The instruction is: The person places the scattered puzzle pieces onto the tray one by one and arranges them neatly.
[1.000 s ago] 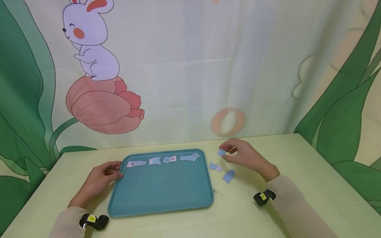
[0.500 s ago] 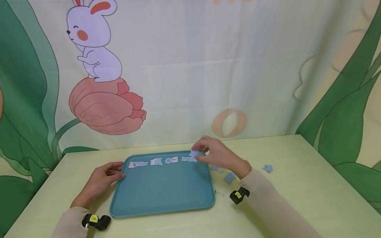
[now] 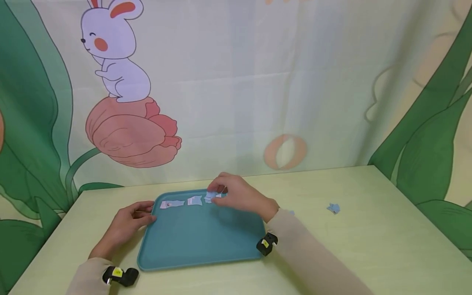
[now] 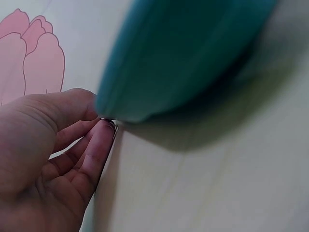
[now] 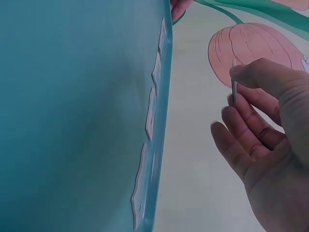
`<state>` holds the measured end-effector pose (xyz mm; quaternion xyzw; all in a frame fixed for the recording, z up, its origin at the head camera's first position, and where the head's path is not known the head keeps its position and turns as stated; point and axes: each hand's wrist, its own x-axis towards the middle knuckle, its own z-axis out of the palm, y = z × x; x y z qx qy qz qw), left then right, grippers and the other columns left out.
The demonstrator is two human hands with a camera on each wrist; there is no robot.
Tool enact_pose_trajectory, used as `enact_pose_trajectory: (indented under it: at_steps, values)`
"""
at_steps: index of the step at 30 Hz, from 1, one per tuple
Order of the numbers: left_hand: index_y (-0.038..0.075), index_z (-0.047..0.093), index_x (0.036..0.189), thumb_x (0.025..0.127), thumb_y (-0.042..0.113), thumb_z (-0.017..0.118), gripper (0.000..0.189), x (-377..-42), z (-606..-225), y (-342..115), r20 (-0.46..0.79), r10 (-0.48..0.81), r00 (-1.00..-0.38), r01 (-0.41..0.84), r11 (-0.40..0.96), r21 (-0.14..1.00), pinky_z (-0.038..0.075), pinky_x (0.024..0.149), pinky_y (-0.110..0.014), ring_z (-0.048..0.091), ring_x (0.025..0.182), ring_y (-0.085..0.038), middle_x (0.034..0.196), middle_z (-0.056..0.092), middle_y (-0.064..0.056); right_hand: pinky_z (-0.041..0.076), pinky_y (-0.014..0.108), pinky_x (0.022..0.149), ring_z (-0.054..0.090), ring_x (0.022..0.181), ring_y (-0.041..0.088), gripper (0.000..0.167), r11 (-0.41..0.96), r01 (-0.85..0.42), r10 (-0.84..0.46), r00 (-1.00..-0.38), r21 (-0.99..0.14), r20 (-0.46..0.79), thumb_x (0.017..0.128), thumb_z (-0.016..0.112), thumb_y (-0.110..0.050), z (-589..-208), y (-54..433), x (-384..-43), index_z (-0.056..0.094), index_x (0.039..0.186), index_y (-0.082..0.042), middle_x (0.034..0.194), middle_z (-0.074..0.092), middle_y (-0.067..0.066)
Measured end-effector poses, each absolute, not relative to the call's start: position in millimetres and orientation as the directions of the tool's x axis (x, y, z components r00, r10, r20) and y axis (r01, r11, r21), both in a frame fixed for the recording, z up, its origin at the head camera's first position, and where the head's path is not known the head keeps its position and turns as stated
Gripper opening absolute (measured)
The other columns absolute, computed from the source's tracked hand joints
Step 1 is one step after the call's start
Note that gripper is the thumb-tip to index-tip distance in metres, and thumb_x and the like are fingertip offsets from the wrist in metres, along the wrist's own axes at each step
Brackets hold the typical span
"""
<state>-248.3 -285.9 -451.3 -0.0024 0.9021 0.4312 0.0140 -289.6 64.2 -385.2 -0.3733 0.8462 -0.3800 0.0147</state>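
In the head view, one teal tray [image 3: 195,241], smooth, rectangular, with rounded corners and a raised rim, lies on a pale yellow table [image 3: 324,258]. The right hand [image 3: 239,196] pinches one small held piece [image 3: 211,196] between thumb and fingertips, above the far part of the tray; this piece is thin, light blue and of uneven outline. To the left of it, two blue-and-pink pieces [image 3: 172,204] with jagged edges lie flat along the far rim, and a third shows only partly behind the fingers. On the table at right there is a bluish scrap [image 3: 333,208], of which I cannot tell if it is one piece or two overlapping; a small blue bit [image 3: 292,212] shows beside the right sleeve [image 3: 313,246]. The left hand [image 3: 125,225] has bent fingers at the left rim. Behind hangs a softly creased cloth [image 3: 332,102] with one printed rabbit [image 3: 125,80] upon a pink flower. In the left wrist view, thumb and fingertips touch the rim, but I cannot tell whether they grip it; the tray looks dark and blurred. In the right wrist view, the held piece is seen edge-on, thin like card, and four pieces form a row on the tray just beside its rim
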Motion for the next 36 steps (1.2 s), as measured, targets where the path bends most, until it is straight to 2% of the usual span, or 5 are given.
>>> enact_pose_trajectory:
  at_steps: [8, 12, 16, 27, 36]
  values:
    - [-0.005, 0.052, 0.15, 0.101, 0.014, 0.075, 0.058, -248, -451, -285, -0.041, -0.005, -0.999, -0.035, 0.623, 0.781, 0.056, 0.093, -0.04, 0.063, 0.116, -0.036, 0.133, 0.063, -0.025, 0.053, 0.026, 0.093, 0.064, 0.104, 0.019, 0.026, 0.442, -0.6, -0.634, -0.735, -0.667, 0.241, 0.096, 0.079, -0.012, -385, 27, -288, 0.075, 0.122, -0.006, 0.109, 0.065, 0.001]
    - [-0.005, 0.052, 0.15, 0.101, 0.014, 0.075, 0.058, -247, -451, -286, -0.047, -0.013, -0.999, -0.045, 0.621, 0.783, 0.056, 0.094, -0.042, 0.062, 0.117, -0.036, 0.133, 0.062, -0.025, 0.051, 0.02, 0.091, 0.064, 0.106, 0.021, 0.031, 0.43, -0.604, -0.635, -0.731, -0.671, 0.251, 0.096, 0.08, -0.013, -389, 9, -287, 0.074, 0.126, -0.005, 0.111, 0.065, 0.005]
    - [-0.005, 0.052, 0.15, 0.101, 0.014, 0.074, 0.058, -247, -451, -285, -0.047, -0.017, -0.999, -0.048, 0.621, 0.782, 0.055, 0.097, -0.047, 0.063, 0.117, -0.037, 0.134, 0.062, -0.025, 0.051, 0.017, 0.087, 0.064, 0.104, 0.019, 0.033, 0.428, -0.601, -0.628, -0.735, -0.675, 0.257, 0.095, 0.081, -0.013, -391, -5, -284, 0.075, 0.127, -0.005, 0.107, 0.064, 0.001]
    - [-0.005, 0.054, 0.149, 0.101, 0.014, 0.075, 0.057, -247, -449, -285, -0.025, 0.013, -1.0, -0.011, 0.628, 0.778, 0.056, 0.097, -0.045, 0.065, 0.115, -0.036, 0.131, 0.064, -0.023, 0.05, 0.018, 0.084, 0.061, 0.096, 0.008, 0.031, 0.459, -0.53, -0.576, -0.788, -0.713, 0.215, 0.095, 0.083, -0.017, -405, -30, -284, 0.077, 0.124, -0.007, 0.102, 0.063, -0.004]
    - [-0.006, 0.053, 0.149, 0.101, 0.014, 0.075, 0.057, -248, -449, -286, -0.03, 0.017, -0.999, -0.013, 0.637, 0.771, 0.056, 0.097, -0.049, 0.065, 0.116, -0.038, 0.131, 0.064, -0.025, 0.05, 0.019, 0.076, 0.057, 0.087, 0.007, 0.028, 0.531, -0.421, -0.498, -0.857, -0.736, 0.131, 0.095, 0.083, -0.024, -411, -58, -275, 0.077, 0.117, -0.007, 0.096, 0.063, -0.005]
